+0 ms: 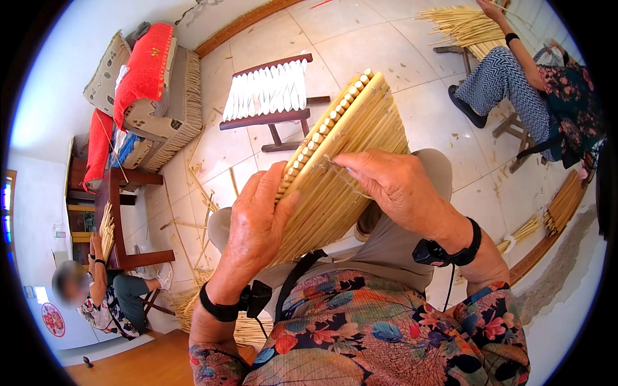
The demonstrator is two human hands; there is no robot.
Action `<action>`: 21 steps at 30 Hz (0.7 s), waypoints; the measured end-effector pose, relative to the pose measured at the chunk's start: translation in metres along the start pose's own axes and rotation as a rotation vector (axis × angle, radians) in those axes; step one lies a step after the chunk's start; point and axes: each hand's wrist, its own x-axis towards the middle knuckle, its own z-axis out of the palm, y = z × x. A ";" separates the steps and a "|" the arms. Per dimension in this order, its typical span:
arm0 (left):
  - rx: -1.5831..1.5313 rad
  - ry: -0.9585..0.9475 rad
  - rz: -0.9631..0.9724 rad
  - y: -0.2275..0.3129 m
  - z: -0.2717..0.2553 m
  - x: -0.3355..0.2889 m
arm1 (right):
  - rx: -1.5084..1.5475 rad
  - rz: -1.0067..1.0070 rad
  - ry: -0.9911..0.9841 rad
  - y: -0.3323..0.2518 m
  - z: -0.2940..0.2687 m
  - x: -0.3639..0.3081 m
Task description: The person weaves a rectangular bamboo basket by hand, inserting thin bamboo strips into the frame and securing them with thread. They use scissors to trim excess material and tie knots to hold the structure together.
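A stiff panel of yellow plant stalks [325, 199], laid side by side, stands slanted across my lap. Along its upper edge runs a row of pale round stalk ends [320, 136]. My left hand [253, 215] grips the panel's near-left edge, thumb on one face and fingers on the other. At the face on the right, close to that edge, my right hand [402, 190] has its thumb and forefinger pinched on a thin, light thread [336, 166]. The thread hangs loosely over the stalks. Both wrists wear black bands with small devices.
A dark wooden folding stool [267, 96] with a white woven seat stands ahead. Left are a sofa with a red cover [143, 71] and a wooden table [112, 212]. Two other people handle stalks, at far right [541, 96] and lower left [106, 289]. Loose stalks litter the tiles.
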 end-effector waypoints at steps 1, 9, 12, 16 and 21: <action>0.003 0.001 0.003 0.001 0.000 0.000 | -0.002 0.005 -0.003 -0.001 -0.001 0.000; 0.045 0.015 0.030 0.004 0.003 0.001 | -0.069 0.009 0.000 -0.010 -0.005 0.000; 0.069 0.024 0.051 0.005 0.003 0.001 | -0.069 0.013 -0.003 -0.010 -0.005 -0.001; 0.121 0.067 0.111 0.003 0.008 0.000 | -0.076 0.043 -0.022 -0.012 -0.007 -0.002; 0.194 0.048 0.130 0.003 0.017 -0.007 | -0.093 -0.002 -0.015 -0.003 -0.006 -0.010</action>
